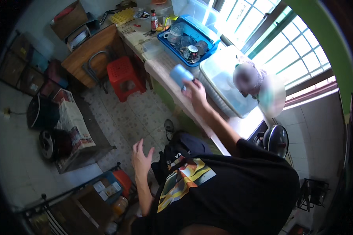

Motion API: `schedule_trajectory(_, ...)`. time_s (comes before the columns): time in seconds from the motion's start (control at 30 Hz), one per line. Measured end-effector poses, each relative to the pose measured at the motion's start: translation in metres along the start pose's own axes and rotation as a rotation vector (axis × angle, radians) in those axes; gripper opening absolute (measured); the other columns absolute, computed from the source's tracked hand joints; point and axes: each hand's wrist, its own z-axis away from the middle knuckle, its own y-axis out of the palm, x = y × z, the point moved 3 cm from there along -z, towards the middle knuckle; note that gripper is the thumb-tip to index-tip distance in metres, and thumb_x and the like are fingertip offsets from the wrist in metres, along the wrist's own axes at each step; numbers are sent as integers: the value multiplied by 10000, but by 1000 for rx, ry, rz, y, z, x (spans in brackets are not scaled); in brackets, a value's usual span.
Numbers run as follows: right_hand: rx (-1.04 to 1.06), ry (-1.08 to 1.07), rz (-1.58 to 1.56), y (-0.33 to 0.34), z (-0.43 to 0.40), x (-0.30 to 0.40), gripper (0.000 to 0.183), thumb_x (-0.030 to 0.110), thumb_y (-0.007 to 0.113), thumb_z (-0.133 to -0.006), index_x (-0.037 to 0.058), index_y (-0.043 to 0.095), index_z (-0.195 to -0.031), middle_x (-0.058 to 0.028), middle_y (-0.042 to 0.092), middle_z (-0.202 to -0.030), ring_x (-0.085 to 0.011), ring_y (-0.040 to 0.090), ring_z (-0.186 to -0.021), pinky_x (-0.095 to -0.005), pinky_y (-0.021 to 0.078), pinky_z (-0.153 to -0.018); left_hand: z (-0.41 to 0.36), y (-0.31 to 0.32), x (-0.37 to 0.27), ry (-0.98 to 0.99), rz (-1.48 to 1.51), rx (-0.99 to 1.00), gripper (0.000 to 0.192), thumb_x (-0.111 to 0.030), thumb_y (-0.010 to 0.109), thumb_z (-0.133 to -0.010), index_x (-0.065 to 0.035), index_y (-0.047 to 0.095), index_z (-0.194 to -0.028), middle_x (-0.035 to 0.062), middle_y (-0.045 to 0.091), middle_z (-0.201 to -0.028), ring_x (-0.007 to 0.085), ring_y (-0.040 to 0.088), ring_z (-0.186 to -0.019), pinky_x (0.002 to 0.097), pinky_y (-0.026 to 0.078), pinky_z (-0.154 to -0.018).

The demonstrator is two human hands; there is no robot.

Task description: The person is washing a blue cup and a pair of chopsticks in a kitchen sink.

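Note:
My right hand [196, 93] is over the counter's front edge, its fingers closed around a light blue object [181, 75], perhaps a cup or bottle, blurred. Just beyond it on the counter stands a blue plastic bin [164, 48] holding glass mugs, jars and tins. To the right of the hand is a large translucent storage box [220, 94] with a pale lid. My left hand [142, 155] hangs over the floor at my side, fingers apart, with nothing in it.
A red plastic stool [125, 77] stands on the tiled floor beside the counter [161, 66]. A sauce bottle [153, 22] and a yellow egg tray [123, 16] are at the far end. A lidded pan [276, 141] is at right. Rice cookers [54, 144] sit on a low table at left.

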Motion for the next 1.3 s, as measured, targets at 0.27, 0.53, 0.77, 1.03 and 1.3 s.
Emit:
schedule_trajectory(0.27, -603, 29, -108, 30, -314, 34, 600, 320, 827, -694, -8, 570, -1126, -99, 595, -1094, -192, 600, -944, -305, 559, -639, -124, 9, 30, -271, 27, 2, 550, -362, 670, -859, -49, 531, -1289, 180, 568, -1206, 350, 545, -1119, 414, 437, -941)
schedule_trajectory(0.53, -843, 89, -308, 64, -398, 44, 658, 279, 822, -694, -41, 509, -1177, -168, 555, -1173, -268, 596, -984, -378, 588, -675, -266, -2, 88, -214, 139, 155, 551, -365, 669, -860, -36, 540, -1282, 177, 594, -1187, 322, 584, -1056, 393, 459, -904)
schedule_trajectory(0.77, -958, -52, -402, 51, -444, 28, 615, 186, 813, -730, -45, 490, -1200, -170, 575, -1121, -250, 592, -1013, -355, 611, -699, -389, -32, 145, -36, 114, 300, 555, -390, 627, -884, -30, 516, -1292, 210, 583, -1197, 367, 558, -1115, 428, 446, -926)
schedule_trajectory(1.03, -935, -339, -360, 40, -448, -14, 421, 11, 692, -797, -80, 471, -1143, -194, 605, -973, -250, 660, -795, -304, 598, -633, -466, -38, 198, 3, 80, 464, 580, -382, 631, -884, -22, 493, -1317, 223, 569, -1211, 381, 535, -1135, 434, 423, -950)
schedule_trajectory(1.3, -757, -248, 132, 47, -444, -3, 498, 113, 605, -840, -105, 441, -1257, -164, 650, -902, -219, 674, -728, -304, 567, -583, -507, -19, 204, 26, 42, 545, 608, -383, 634, -881, -12, 476, -1336, 236, 560, -1226, 375, 528, -1153, 429, 412, -975)
